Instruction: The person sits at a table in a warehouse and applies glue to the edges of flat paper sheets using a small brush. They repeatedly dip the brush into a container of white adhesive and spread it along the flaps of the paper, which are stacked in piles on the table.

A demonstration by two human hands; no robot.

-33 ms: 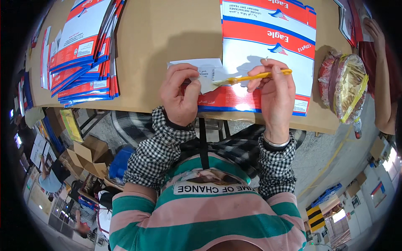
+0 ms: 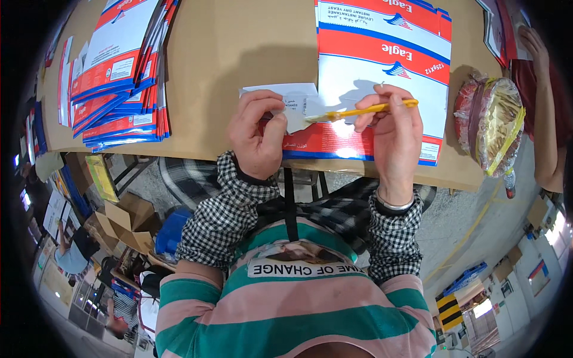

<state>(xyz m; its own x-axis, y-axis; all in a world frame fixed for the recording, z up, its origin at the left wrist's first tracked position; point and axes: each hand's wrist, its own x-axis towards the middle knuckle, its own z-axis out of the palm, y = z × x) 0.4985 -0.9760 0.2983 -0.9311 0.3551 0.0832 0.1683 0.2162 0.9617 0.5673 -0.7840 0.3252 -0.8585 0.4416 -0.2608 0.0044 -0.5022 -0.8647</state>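
My left hand (image 2: 258,134) is closed, thumb against curled fingers, at the near edge of the table. It pinches a small white piece of card (image 2: 292,122) with dark print and an uneven lower edge. In my right hand (image 2: 394,128) is a thin yellow-handled brush (image 2: 373,110), gripped by the fingers. Its pale bristles point left and lie at the right edge of the white card; whether they touch it I cannot tell. Under both lies a flat red, white and blue carton (image 2: 382,71), partly covered by my hands.
Several flat printed cartons (image 2: 113,65) are stacked unevenly at the left of the brown table (image 2: 239,36). To the right stands a round, plastic-wrapped container (image 2: 492,125) with yellow tape. Another person's arm (image 2: 546,107) reaches in at the far right. An open cardboard box (image 2: 128,221) sits below left.
My right hand and the brush have shifted very slightly to the right. My left hand stays in place on the white card.
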